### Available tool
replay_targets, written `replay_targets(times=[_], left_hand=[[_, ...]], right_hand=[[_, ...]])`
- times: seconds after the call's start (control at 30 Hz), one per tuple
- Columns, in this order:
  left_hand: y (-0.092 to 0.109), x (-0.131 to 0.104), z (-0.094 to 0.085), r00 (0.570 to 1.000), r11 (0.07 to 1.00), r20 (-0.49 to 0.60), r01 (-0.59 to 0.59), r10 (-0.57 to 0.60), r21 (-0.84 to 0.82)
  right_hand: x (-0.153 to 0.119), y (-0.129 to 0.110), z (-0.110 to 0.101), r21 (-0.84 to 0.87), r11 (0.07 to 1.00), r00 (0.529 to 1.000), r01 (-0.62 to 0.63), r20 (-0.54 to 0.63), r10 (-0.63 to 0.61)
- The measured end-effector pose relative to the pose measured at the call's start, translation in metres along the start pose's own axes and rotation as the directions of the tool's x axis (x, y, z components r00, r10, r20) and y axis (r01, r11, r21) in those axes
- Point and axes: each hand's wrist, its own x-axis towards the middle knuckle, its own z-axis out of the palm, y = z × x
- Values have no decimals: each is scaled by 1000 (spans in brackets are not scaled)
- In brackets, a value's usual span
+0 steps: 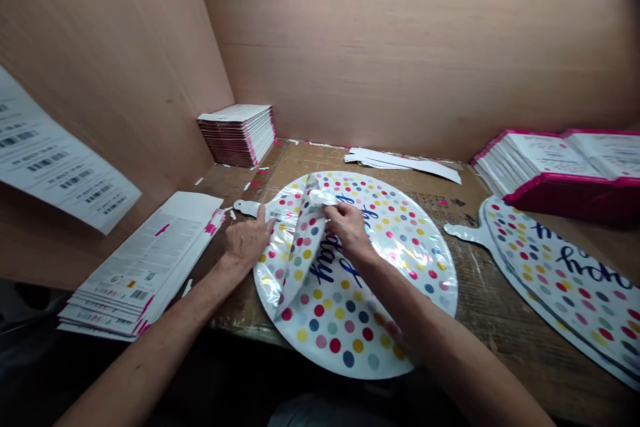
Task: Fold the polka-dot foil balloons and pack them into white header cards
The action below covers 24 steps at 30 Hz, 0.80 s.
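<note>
White foil, printed with multicoloured dots and dark blue lettering, is seen on the round foil balloon laid flat on the worktop, directly in front of the person. Its flap, folded back over the left part, is pinched near the top by the right hand, whose thumb and fingers are closed on the edge. The left hand is held partly open, its forefinger extended beside the narrow neck (nothing is seen gripped by it).

At the far left corner, folded cards are stacked; nearer, printed cards are fanned below a barcode sheet. White paper strips are placed behind the balloon. To the right, more dotted balloons are overlapped near pink-edged cards.
</note>
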Motion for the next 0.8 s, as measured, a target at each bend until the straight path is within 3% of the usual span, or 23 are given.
replay_targets(times=[0.1, 0.17, 0.23, 0.3, 0.33, 0.4, 0.47, 0.5, 0.57, 0.67, 0.73, 0.8], left_hand=[[2, -8, -5, 995, 997, -81, -55, 60, 54], [13, -22, -11, 971, 985, -165, -169, 172, 34], [34, -45, -15, 909, 935, -248, -354, 334, -37], [62, -74, -10, 820, 836, -298, -538, 488, -109], [76, -89, -5, 780, 792, -308, -599, 544, -117], [99, -112, 9, 753, 766, -311, -634, 580, -107], [112, -126, 23, 762, 777, -317, -620, 565, -106], [114, -129, 28, 770, 785, -327, -609, 548, -118], [112, -134, 33, 803, 820, -363, -552, 472, -155], [100, -146, 28, 881, 894, -390, -378, 268, -241], [93, -157, 19, 914, 890, -349, -324, 207, -320], [91, -166, 5, 941, 841, -260, -315, 216, -440]], right_hand=[[-15, 26, -57, 198, 965, 983, -170, -35, 180], [-23, 45, -92, 157, 948, 957, -276, -47, 286], [-29, 61, -122, 59, 942, 940, -331, -61, 334], [-38, 69, -146, -4, 939, 936, -345, -72, 343], [-44, 70, -156, -53, 940, 939, -337, -92, 331], [-58, 66, -167, -269, 926, 956, -265, -195, 217], [-73, 57, -165, -567, 814, 962, -122, -269, -43], [-79, 53, -161, -692, 722, 952, -22, -234, -195], [-84, 51, -149, -799, 564, 912, 209, -48, -407], [-79, 62, -137, -761, 469, 867, 449, 244, -434], [-76, 72, -136, -738, 487, 874, 467, 302, -381], [-84, 74, -137, -706, 544, 880, 454, 258, -400]])
